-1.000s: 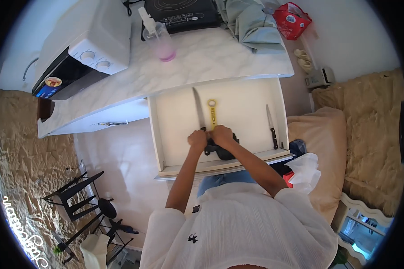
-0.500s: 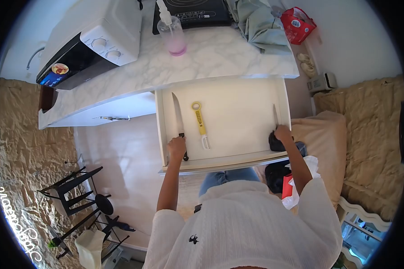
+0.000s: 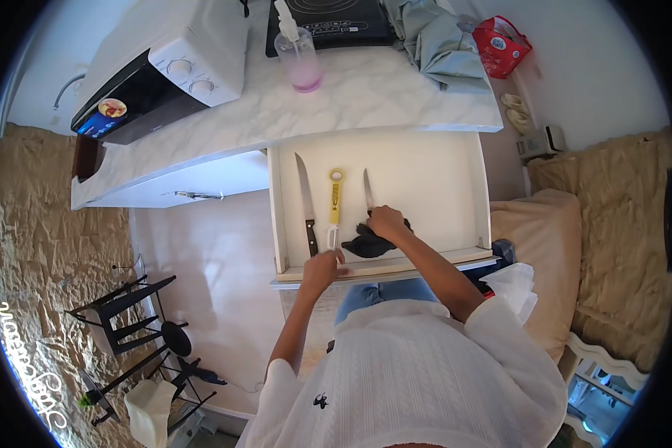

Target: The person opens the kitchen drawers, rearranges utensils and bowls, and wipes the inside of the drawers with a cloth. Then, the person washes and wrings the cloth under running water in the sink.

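Observation:
An open white drawer (image 3: 440, 187) is in front of me. In it a long knife (image 3: 305, 196) with a black handle lies at the left, beside a yellow-handled peeler (image 3: 335, 198). My right hand (image 3: 387, 222) is closed around the handle of a smaller knife (image 3: 368, 185), its blade pointing away from me. A black cloth (image 3: 367, 243) is bunched under and beside that hand. At the drawer's front edge, my left hand (image 3: 322, 271) has its fingers apart, just below the long knife's handle and the peeler's head, with nothing in it.
Above the drawer is a marbled countertop (image 3: 254, 112) with a microwave (image 3: 172, 75), a pump bottle (image 3: 300, 63), a black hob (image 3: 336, 26) and a grey-green cloth (image 3: 444, 48). A red bag (image 3: 502, 46) sits to the right. Black chairs (image 3: 134, 313) stand lower left.
My right hand has carried the small knife and black cloth from the drawer's right side to beside the peeler. My left hand has let go of the long knife and moved to the front edge.

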The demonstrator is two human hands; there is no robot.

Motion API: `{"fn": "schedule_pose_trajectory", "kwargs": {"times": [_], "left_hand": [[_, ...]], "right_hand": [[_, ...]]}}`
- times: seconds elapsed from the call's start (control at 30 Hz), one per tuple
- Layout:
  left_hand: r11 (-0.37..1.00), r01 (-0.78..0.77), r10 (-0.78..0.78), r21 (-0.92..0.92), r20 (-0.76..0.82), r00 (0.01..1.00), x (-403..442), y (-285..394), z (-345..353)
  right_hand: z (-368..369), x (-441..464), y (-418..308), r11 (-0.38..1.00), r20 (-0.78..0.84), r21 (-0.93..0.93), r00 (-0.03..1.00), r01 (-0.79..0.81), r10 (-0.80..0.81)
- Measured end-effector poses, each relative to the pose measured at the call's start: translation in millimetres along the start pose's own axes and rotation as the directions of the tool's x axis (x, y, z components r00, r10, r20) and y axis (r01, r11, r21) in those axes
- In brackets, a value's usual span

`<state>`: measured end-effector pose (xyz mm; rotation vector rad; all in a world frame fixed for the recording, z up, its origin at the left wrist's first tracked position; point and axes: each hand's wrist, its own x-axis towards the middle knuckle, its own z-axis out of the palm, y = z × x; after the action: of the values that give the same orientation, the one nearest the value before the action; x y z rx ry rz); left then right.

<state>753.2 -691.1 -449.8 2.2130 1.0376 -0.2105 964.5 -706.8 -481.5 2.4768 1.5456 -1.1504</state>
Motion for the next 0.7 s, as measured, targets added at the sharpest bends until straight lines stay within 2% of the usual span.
{"fn": "schedule_pose_trajectory", "kwargs": {"times": [0.03,0.1,0.13,0.2,0.23,0.3,0.4,0.5,0.6,0.7], "left_hand": [[0.995,-0.077,0.082,-0.055,0.098,0.992,-5,-4,0],[0.985,-0.165,0.168,-0.047,0.085,0.982,2,-11,5],[0.977,-0.211,0.213,-0.039,0.08,0.974,8,-14,5],[0.939,-0.335,0.341,-0.077,0.088,0.936,20,-10,-8],[0.913,-0.395,0.404,-0.098,0.09,0.91,25,-6,-15],[0.896,-0.435,0.444,-0.085,0.151,0.883,31,0,-24],[0.88,-0.47,0.472,-0.071,0.241,0.848,38,6,-26],[0.875,-0.478,0.478,-0.079,0.302,0.825,46,13,-27],[0.883,-0.462,0.461,-0.08,0.335,0.822,48,16,-23],[0.898,-0.435,0.429,-0.066,0.355,0.831,47,18,-22]], "right_hand": [[-6,-6,8,1.0,0.016,-0.016,1.0,-0.004,0.004],[-17,-21,37,0.999,0.06,-0.053,0.998,-0.002,0.005],[-19,-26,57,0.996,0.108,-0.069,0.993,0.054,-0.046],[-39,-57,83,0.991,0.094,0.039,0.987,0.125,-0.129],[-44,-70,95,0.993,0.051,0.091,0.995,0.08,-0.085],[-60,-97,102,0.998,-0.007,0.056,1.0,-0.028,0.029],[-82,-129,91,0.984,0.002,0.144,0.995,-0.101,0.102],[-85,-146,88,0.985,-0.024,0.157,0.997,-0.071,0.076],[-66,-142,111,0.981,-0.159,-0.139,0.974,0.138,-0.16],[-45,-118,122,0.915,-0.05,-0.3,0.954,0.268,-0.296]]}}
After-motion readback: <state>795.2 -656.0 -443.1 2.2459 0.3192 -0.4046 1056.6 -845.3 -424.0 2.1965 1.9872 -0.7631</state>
